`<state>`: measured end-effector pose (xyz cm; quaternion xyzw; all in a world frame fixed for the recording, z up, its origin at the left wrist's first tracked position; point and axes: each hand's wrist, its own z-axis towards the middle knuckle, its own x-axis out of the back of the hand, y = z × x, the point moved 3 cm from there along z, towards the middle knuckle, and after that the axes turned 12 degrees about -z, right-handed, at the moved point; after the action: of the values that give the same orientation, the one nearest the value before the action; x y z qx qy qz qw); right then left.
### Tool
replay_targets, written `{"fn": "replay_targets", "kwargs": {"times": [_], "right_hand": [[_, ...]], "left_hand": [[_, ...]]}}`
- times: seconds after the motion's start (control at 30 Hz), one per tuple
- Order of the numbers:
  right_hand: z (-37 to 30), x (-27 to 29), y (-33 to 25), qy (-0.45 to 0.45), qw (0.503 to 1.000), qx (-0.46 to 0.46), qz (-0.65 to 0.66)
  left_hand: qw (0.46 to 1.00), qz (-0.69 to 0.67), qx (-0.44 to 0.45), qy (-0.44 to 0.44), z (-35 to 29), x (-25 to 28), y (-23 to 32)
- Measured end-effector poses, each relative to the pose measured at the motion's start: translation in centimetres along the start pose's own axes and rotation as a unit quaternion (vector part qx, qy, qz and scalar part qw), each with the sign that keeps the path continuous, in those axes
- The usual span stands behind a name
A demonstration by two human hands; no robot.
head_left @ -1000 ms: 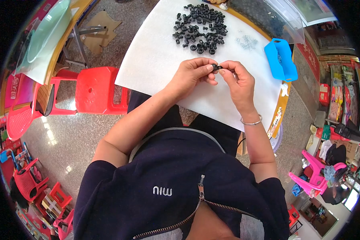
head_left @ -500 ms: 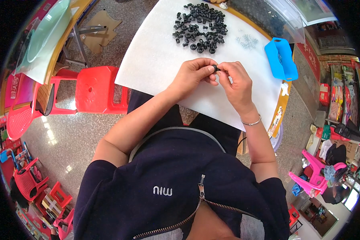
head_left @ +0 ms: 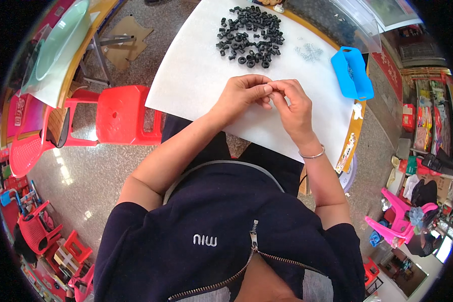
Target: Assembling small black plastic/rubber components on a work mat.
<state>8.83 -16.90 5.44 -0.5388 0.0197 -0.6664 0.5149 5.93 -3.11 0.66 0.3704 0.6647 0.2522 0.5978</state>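
Observation:
Over the white-covered table (head_left: 186, 83), my two hands meet with their fingertips together. My left hand (head_left: 244, 94) is closed in a pinch, thumb against the fingers. From the other side my right hand (head_left: 293, 100), a bangle on its wrist, pinches at the same spot. The small black part that showed between the fingers a moment ago is now covered by them. Beyond the hands lies a loose spread of small black spool-like and ring-shaped parts (head_left: 265, 64). To its right is a scatter of tiny silvery pieces (head_left: 309, 52).
A blue plastic tray (head_left: 366, 89) with small pieces inside stands at the table's right edge. Left of the table is a red plastic stool (head_left: 117, 116). A clear panel (head_left: 355, 27) borders the far right side. Pink and red stools lie farther off on the floor.
My right hand has shifted slightly left, closing up against the left fingertips. The black part seen between them is now hidden. My left hand has barely moved.

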Motion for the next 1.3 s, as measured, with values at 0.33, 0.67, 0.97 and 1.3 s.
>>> {"fn": "replay_targets", "kwargs": {"times": [0.33, 0.67, 0.97, 1.3], "right_hand": [[0.7, -2.5, -0.4, 0.002, 0.977, -0.148, 0.153], [0.9, -2.4, -1.2, -0.001, 0.98, -0.111, 0.166], [3.6, 1.5, 2.2, 0.016, 0.987, -0.103, 0.124], [17.9, 10.8, 7.8, 0.231, 0.945, 0.007, -0.232]], "left_hand": [[0.997, -0.078, -0.022, 0.018, 0.0, 0.2, -0.5], [0.997, -0.08, -0.011, 0.015, -0.2, 0.3, -0.2], [0.987, -0.159, 0.015, -0.024, -0.2, -0.3, 0.5], [0.985, -0.169, 0.025, -0.028, -0.3, -0.5, 0.8]]}}
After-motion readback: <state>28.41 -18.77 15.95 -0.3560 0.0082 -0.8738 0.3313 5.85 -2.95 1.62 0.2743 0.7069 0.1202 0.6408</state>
